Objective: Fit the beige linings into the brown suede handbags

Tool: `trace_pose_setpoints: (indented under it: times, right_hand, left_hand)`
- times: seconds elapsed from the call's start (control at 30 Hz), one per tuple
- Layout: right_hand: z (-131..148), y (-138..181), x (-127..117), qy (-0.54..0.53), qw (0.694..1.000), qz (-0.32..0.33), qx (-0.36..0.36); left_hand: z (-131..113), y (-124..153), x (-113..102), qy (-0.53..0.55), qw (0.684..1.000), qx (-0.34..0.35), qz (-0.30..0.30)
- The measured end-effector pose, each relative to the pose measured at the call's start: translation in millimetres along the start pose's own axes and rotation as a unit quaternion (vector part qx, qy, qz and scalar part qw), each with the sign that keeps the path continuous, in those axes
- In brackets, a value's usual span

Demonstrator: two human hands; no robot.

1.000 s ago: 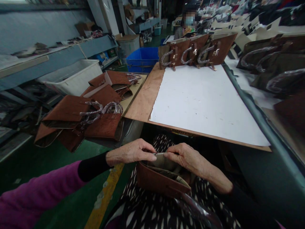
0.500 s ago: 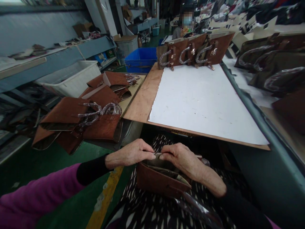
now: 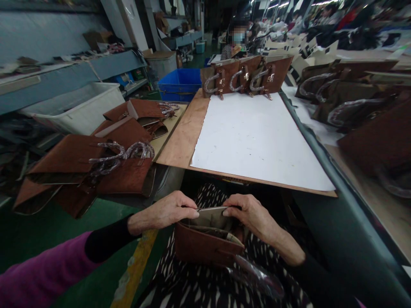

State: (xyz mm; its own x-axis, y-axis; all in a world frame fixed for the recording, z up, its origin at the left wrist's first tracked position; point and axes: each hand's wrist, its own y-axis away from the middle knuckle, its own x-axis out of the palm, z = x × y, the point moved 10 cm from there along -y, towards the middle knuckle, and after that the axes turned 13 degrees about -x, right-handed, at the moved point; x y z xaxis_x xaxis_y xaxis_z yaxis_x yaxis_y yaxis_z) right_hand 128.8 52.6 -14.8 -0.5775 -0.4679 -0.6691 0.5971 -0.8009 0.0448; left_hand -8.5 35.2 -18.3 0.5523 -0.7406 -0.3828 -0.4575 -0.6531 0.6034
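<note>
Brown handbag (image 3: 205,248) on lap, mouth open. Left hand (image 3: 167,212) and right hand (image 3: 248,214) fingers pinch its inner lining edge (image 3: 212,209) between them. Three finished bags (image 3: 240,77) stand beyond on desk (image 3: 180,141); unfinished pile (image 3: 96,162) left.

I can read no text, label, brand or number anywhere, not on the brown bag (image 3: 205,246) in my lap nor on the white sheet (image 3: 257,141) covering the desk.

Your sleeve (image 3: 48,269) is magenta w/ black cuff. Bag (image 3: 205,246) brown; skirt (image 3: 199,286) black-white spotted. Crate (image 3: 180,83) blue, sheet (image 3: 257,141) white.
</note>
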Motion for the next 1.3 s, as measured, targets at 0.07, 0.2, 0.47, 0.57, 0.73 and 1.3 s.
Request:
trace_pose_setpoints:
  times: [0.07, 0.2, 0.47, 0.57, 0.73, 1.3]
  right_hand:
    - [-3, 0, 2, -0.008, 1.0, 0.009, 0.02]
    - [-10, 3, -3, -0.01, 1.0, 0.011, 0.016]
    - [-45, 19, -20, -0.064, 0.998, -0.016, -0.006]
    - [-51, 25, -22, -0.077, 0.996, -0.044, 0.008]
    - [-52, 28, -20, -0.092, 0.994, -0.045, 0.027]
    - [16, 15, -12, 0.13, 0.99, 0.018, -0.049]
  left_hand:
    - [1, 1, 2, 0.004, 1.0, -0.004, 0.009]
    - [1, 3, 4, 0.008, 1.0, -0.003, 0.026]
    - [-1, 4, 2, 0.013, 0.998, -0.023, 0.049]
    - [-1, 4, 1, 0.015, 0.998, -0.029, 0.051]
    - [0, 2, 0, 0.009, 0.998, -0.03, 0.052]
    - [-11, 2, 2, 0.018, 0.999, 0.017, 0.026]
